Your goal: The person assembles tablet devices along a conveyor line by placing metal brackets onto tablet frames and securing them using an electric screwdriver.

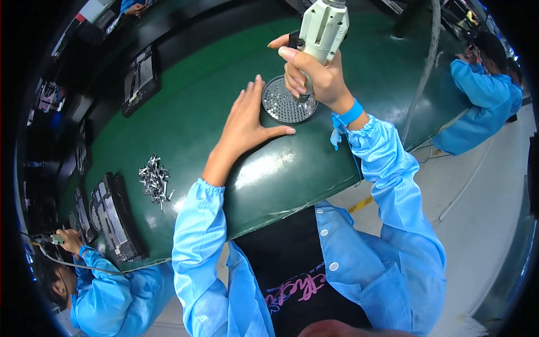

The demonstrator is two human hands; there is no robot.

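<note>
Head view. Two bare hands work above a green table point(185, 135), with a round grey tray point(272, 96) between them. The right hand point(316, 78) is closed about a pale green power tool point(324, 31), its fingers curled around the shaft and its thumb laid along the side. The tool stands slightly tilted, its lower end above the right part of the tray; whether the tip touches the tray cannot be told. The left hand point(245, 121) is open and has hold of nothing: its fingers are extended and close together, pointing away from the body, and its thumb is spread wide just below the tray. The hand frames the tray's left side; contact with the rim cannot be made out. The tray's surface is dotted with small holes, and small bright pieces lie in it. A blue wristband point(352, 114) encircles the right wrist. Well to the left of the tray lies a loose heap of metal pieces point(154, 178); farther left rests a black casing point(116, 219), and a second casing point(141, 80) lies toward the far edge. One co-worker point(120, 289) sits at lower left, another point(483, 95) at right, both in blue.
</note>
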